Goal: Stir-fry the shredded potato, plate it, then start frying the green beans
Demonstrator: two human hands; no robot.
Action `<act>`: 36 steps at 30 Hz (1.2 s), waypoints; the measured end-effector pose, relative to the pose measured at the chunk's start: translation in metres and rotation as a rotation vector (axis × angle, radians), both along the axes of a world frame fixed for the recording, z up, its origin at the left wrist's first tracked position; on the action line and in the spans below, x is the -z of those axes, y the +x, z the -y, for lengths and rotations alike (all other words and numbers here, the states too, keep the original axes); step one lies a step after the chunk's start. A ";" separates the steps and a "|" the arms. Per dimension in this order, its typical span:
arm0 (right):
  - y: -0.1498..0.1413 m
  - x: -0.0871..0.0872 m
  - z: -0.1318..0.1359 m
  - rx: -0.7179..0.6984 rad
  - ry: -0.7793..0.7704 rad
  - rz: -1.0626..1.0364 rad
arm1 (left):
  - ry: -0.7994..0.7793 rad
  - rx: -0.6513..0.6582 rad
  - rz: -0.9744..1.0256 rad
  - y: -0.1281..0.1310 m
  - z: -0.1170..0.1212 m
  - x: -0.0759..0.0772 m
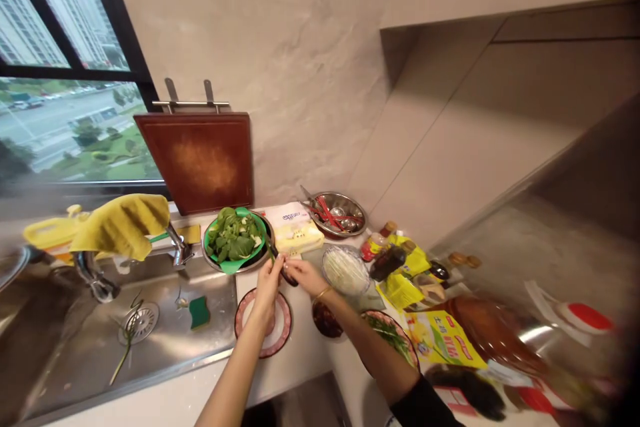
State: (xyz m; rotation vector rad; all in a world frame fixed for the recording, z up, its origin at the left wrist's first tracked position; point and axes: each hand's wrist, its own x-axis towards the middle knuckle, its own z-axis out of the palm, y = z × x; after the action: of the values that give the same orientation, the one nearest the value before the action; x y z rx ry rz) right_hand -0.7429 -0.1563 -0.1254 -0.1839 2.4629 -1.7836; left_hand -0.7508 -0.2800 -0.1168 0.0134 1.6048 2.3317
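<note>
My left hand point(271, 275) and my right hand point(305, 275) meet over the counter, fingers closed and nearly touching. A slim green, stalk-like piece point(271, 249) sticks up from my left fingers. Below my right fingers shows the end of a dark, elongated thing point(290, 277); its kind cannot be made out. Under my left hand and wrist lies a pink-rimmed plate point(242, 340), partly hidden. Just behind, leafy greens point(234, 240) fill a green colander point(231, 266) set in a metal bowl point(212, 260).
To the left is the sink point(170, 353) with a green sponge point(199, 313) and loose stalks. A metal bowl point(361, 217) holds utensils behind a tissue pack point(297, 237). Right are a film-covered bowl point(345, 269), a plate of greens point(387, 333) and seasoning packets point(445, 339).
</note>
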 end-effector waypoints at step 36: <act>-0.038 -0.046 -0.123 0.899 0.280 -0.283 | -0.251 0.097 -0.068 -0.053 0.041 -0.003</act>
State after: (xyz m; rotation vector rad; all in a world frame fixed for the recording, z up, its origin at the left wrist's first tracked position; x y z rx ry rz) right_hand -0.7805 -0.0329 -0.0798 0.8833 3.2713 -1.6667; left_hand -0.8037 -0.3214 -0.1139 0.1132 1.8758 2.0642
